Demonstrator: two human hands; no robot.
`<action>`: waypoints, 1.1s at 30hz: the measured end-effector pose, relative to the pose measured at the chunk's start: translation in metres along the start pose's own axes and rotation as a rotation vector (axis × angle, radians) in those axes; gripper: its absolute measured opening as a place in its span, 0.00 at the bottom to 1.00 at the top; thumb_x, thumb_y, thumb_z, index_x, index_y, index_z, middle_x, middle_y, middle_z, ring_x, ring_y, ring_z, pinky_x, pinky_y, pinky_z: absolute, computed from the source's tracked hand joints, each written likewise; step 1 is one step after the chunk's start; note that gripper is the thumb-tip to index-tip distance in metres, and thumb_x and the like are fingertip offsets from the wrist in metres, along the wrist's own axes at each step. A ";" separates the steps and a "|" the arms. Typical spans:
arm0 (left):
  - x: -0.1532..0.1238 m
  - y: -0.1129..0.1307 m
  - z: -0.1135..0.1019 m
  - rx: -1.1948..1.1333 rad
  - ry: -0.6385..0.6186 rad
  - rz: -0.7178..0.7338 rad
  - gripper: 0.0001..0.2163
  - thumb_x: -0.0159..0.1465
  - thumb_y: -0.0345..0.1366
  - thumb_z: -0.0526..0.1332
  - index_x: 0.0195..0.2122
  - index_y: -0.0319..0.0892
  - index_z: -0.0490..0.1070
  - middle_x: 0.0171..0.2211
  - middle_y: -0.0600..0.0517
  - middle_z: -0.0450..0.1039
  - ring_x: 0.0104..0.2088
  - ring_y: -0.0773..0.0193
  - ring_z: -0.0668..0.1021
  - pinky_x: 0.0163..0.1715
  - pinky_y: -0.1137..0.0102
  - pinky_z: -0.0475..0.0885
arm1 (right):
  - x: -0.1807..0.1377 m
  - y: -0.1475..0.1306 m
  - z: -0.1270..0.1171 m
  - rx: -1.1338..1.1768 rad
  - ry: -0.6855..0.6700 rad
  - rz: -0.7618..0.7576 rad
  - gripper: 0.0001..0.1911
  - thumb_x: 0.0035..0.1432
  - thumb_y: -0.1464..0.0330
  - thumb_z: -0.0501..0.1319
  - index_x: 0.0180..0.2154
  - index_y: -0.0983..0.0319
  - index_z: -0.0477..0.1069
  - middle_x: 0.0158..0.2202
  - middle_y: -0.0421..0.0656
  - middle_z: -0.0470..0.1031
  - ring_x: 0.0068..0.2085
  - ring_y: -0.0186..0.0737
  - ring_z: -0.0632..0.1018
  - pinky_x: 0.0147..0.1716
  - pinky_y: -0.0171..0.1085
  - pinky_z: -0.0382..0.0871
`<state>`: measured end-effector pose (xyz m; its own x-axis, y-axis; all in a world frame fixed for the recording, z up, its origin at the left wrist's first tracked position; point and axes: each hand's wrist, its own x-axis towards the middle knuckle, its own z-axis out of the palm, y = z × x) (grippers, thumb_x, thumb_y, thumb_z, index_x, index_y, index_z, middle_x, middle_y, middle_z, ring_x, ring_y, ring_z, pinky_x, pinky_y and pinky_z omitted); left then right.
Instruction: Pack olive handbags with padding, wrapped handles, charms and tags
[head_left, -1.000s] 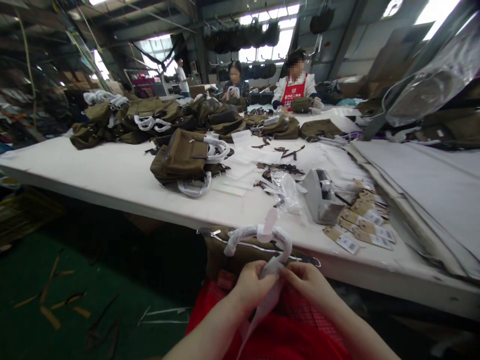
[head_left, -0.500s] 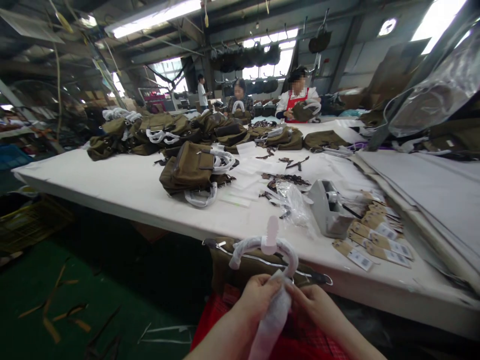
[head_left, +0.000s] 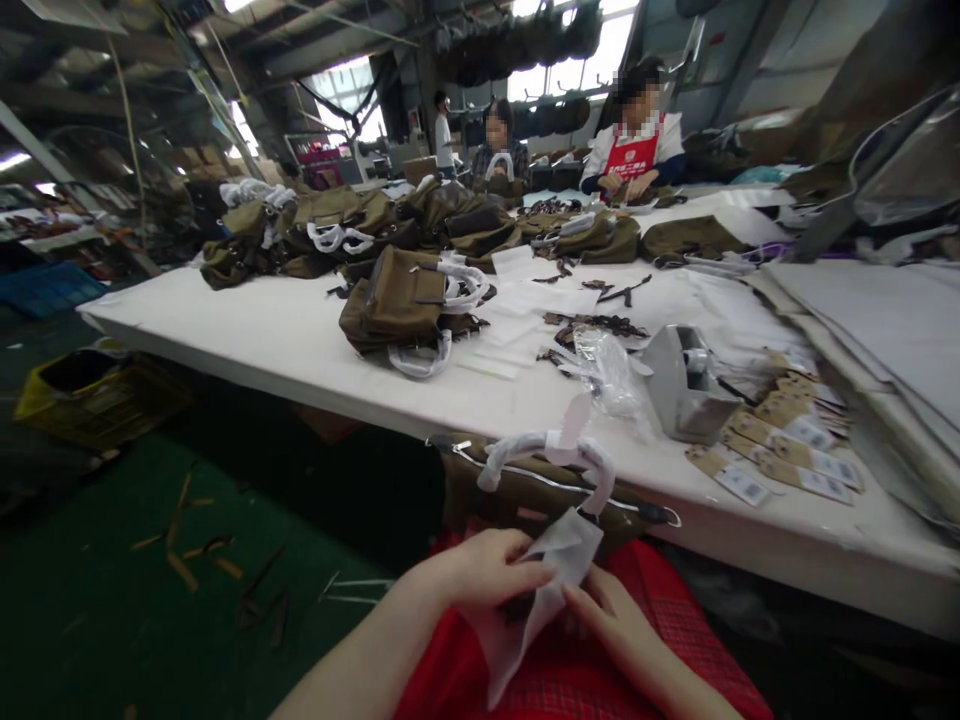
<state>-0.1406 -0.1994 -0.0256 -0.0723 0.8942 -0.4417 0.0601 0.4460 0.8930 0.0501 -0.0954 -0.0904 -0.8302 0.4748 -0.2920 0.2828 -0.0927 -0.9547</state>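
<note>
Below the worktop [head_left: 315, 350] edge, an olive bag [head_left: 525, 495] rests on the person's lap, its handle [head_left: 547, 455] already wrapped white. Left hand [head_left: 480, 572] pinches a white foam sheet [head_left: 544, 580] between thumb and fingers; right hand [head_left: 611, 615], fingers curled, touches its lower edge.

Olive-green canvas bag [head_left: 525, 495] upright at table edge above lap, handle [head_left: 544, 455] wrapped in white foam. Thin white foam sheet [head_left: 551, 575] crumpled, hanging below handle, pinched between both hands.
</note>
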 end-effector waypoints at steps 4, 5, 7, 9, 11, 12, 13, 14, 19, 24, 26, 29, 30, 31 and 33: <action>-0.029 -0.019 -0.010 0.344 0.083 -0.059 0.20 0.56 0.56 0.64 0.34 0.42 0.78 0.31 0.50 0.78 0.29 0.58 0.76 0.26 0.71 0.64 | 0.005 0.006 0.016 -0.002 -0.121 0.104 0.34 0.51 0.40 0.59 0.36 0.66 0.75 0.26 0.47 0.77 0.27 0.44 0.76 0.27 0.40 0.70; -0.034 -0.022 -0.007 0.345 0.114 -0.054 0.19 0.57 0.55 0.63 0.35 0.42 0.78 0.31 0.50 0.78 0.30 0.58 0.76 0.27 0.71 0.64 | 0.007 0.008 0.020 0.028 -0.095 0.128 0.34 0.49 0.39 0.60 0.35 0.65 0.75 0.28 0.48 0.78 0.29 0.46 0.77 0.29 0.42 0.72; -0.040 -0.025 0.002 0.298 0.195 -0.026 0.19 0.61 0.54 0.59 0.37 0.42 0.77 0.33 0.49 0.78 0.33 0.56 0.77 0.30 0.70 0.65 | 0.013 0.011 0.027 0.103 -0.020 0.158 0.33 0.46 0.41 0.63 0.38 0.64 0.76 0.35 0.51 0.80 0.36 0.51 0.79 0.37 0.46 0.75; -0.045 -0.025 0.012 0.249 0.279 0.025 0.19 0.63 0.52 0.58 0.41 0.42 0.77 0.36 0.48 0.79 0.35 0.56 0.77 0.33 0.69 0.67 | 0.020 0.011 0.034 0.167 0.053 0.167 0.33 0.44 0.43 0.67 0.41 0.63 0.76 0.42 0.51 0.81 0.45 0.56 0.79 0.46 0.50 0.73; -0.048 -0.022 0.020 0.242 0.355 0.095 0.16 0.63 0.48 0.60 0.45 0.44 0.77 0.39 0.49 0.80 0.38 0.55 0.78 0.37 0.68 0.68 | 0.026 0.008 0.041 0.195 0.103 0.173 0.33 0.42 0.43 0.68 0.41 0.61 0.76 0.43 0.50 0.81 0.47 0.56 0.79 0.48 0.50 0.73; -0.049 -0.020 0.023 0.265 0.394 0.130 0.15 0.62 0.45 0.61 0.47 0.45 0.77 0.41 0.49 0.80 0.40 0.54 0.78 0.40 0.68 0.69 | 0.029 0.006 0.045 0.196 0.120 0.181 0.33 0.42 0.42 0.67 0.40 0.61 0.75 0.40 0.49 0.81 0.44 0.55 0.80 0.45 0.49 0.74; -0.051 -0.019 0.025 0.303 0.435 0.155 0.14 0.62 0.42 0.61 0.48 0.46 0.77 0.42 0.49 0.80 0.41 0.54 0.78 0.43 0.67 0.69 | 0.030 0.004 0.048 0.186 0.123 0.203 0.33 0.42 0.41 0.66 0.39 0.61 0.75 0.35 0.48 0.81 0.39 0.52 0.81 0.40 0.47 0.75; -0.052 -0.018 0.025 0.344 0.469 0.167 0.14 0.63 0.40 0.60 0.48 0.47 0.77 0.43 0.49 0.80 0.42 0.53 0.78 0.45 0.66 0.69 | 0.030 0.002 0.051 0.172 0.103 0.235 0.32 0.43 0.40 0.65 0.37 0.60 0.75 0.29 0.46 0.80 0.32 0.49 0.80 0.34 0.45 0.75; -0.058 -0.020 0.020 0.461 0.522 0.173 0.13 0.65 0.36 0.56 0.47 0.49 0.78 0.41 0.49 0.80 0.42 0.55 0.79 0.45 0.65 0.70 | 0.023 -0.001 0.058 0.228 -0.065 0.313 0.37 0.46 0.33 0.55 0.28 0.62 0.74 0.15 0.43 0.72 0.17 0.38 0.72 0.18 0.36 0.64; -0.064 -0.033 0.022 0.709 0.557 0.292 0.19 0.70 0.36 0.48 0.58 0.43 0.71 0.54 0.42 0.75 0.49 0.53 0.78 0.49 0.63 0.72 | 0.019 -0.008 0.057 0.287 -0.043 0.345 0.34 0.51 0.36 0.54 0.22 0.61 0.71 0.13 0.44 0.72 0.15 0.37 0.71 0.18 0.35 0.64; -0.066 -0.041 0.029 0.857 0.470 0.326 0.20 0.70 0.37 0.47 0.60 0.43 0.68 0.58 0.41 0.72 0.49 0.49 0.78 0.47 0.59 0.73 | 0.020 -0.011 0.056 0.296 -0.028 0.348 0.32 0.53 0.38 0.54 0.23 0.60 0.70 0.14 0.43 0.72 0.15 0.38 0.71 0.18 0.37 0.65; -0.069 -0.049 0.038 0.913 0.313 0.389 0.20 0.69 0.36 0.50 0.61 0.46 0.68 0.59 0.41 0.70 0.46 0.49 0.80 0.43 0.59 0.74 | 0.021 -0.014 0.054 0.318 0.078 0.297 0.26 0.52 0.42 0.58 0.30 0.59 0.71 0.20 0.42 0.76 0.19 0.41 0.74 0.19 0.39 0.68; -0.070 -0.049 0.040 0.876 0.324 0.402 0.20 0.69 0.36 0.50 0.60 0.46 0.68 0.59 0.41 0.71 0.47 0.49 0.80 0.44 0.59 0.74 | 0.022 -0.014 0.054 0.327 0.103 0.295 0.25 0.52 0.43 0.59 0.32 0.59 0.71 0.21 0.41 0.77 0.19 0.41 0.74 0.19 0.39 0.68; -0.071 -0.048 0.040 0.818 0.382 0.397 0.20 0.69 0.36 0.51 0.60 0.45 0.69 0.59 0.41 0.71 0.49 0.49 0.79 0.45 0.59 0.74 | 0.022 -0.014 0.054 0.336 0.104 0.302 0.25 0.52 0.43 0.59 0.32 0.59 0.70 0.20 0.41 0.76 0.18 0.40 0.73 0.19 0.38 0.67; -0.070 -0.042 0.037 0.664 0.585 0.314 0.20 0.66 0.36 0.56 0.59 0.42 0.69 0.58 0.40 0.71 0.54 0.47 0.76 0.50 0.57 0.72 | 0.021 -0.013 0.055 0.342 0.065 0.328 0.27 0.54 0.42 0.56 0.30 0.61 0.70 0.17 0.41 0.73 0.16 0.39 0.71 0.18 0.37 0.64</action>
<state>-0.1013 -0.2793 -0.0348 -0.4345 0.8966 0.0858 0.7047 0.2790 0.6523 0.0026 -0.1326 -0.0874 -0.6887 0.4248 -0.5875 0.3415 -0.5248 -0.7797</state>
